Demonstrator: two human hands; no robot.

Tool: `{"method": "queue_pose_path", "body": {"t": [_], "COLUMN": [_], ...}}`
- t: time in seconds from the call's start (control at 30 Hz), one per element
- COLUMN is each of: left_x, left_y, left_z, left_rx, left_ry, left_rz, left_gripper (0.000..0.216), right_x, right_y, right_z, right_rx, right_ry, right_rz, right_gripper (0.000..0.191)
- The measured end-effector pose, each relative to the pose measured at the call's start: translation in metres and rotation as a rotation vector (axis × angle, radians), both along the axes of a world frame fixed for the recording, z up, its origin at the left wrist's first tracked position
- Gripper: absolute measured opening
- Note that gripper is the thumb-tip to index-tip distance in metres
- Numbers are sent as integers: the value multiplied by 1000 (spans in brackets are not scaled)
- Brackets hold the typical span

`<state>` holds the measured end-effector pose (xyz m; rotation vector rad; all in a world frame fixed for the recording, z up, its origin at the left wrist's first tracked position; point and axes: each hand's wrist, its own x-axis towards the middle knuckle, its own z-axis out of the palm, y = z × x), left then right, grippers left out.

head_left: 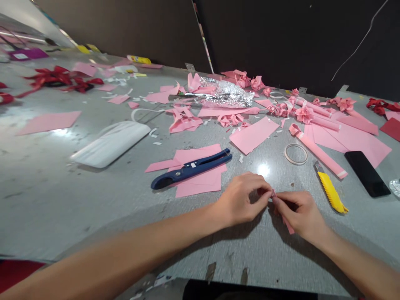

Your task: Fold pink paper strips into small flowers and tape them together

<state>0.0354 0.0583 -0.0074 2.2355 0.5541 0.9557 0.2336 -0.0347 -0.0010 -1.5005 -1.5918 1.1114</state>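
Observation:
Both hands meet over the near part of the grey table around a narrow pink paper strip [288, 225]. My left hand [246, 196] pinches the strip's upper end between thumb and forefinger. Thumb and fingers of my right hand [300, 210] are closed on the same strip just below, and its tail hangs out under that hand. Much of the strip is hidden by the fingers. Left of my left hand, dark blue scissors [190, 168] lie on a stack of pink paper pieces [200, 188]. A yellow utility knife [331, 192] rests to the right of my right hand.
A tape roll [296, 154], a rolled pink paper tube [325, 155] and a black phone [367, 173] lie at the right. Crumpled foil [229, 92], paper flowers [304, 114] and scraps line the dark back panel [265, 37]. At the left is a white face mask [111, 144].

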Motion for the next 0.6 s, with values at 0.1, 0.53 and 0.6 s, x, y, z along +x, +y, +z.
{"method": "queue_pose_path", "body": {"t": [0.1, 0.53, 0.6], "left_x": [-1, 5, 4], "left_y": [-2, -6, -6], "left_z": [0, -3, -3], "left_rx": [27, -33, -29], "left_ry": [16, 11, 24], "left_rz": [20, 76, 73], "left_gripper": [18, 16, 14], "right_x": [-1, 0, -1], "right_y": [-1, -7, -8], "right_z": [0, -11, -12], "right_rx": [137, 368, 369], "right_ry": [-129, -414, -415], "right_rz": [9, 37, 34], "right_gripper": [43, 44, 44]}}
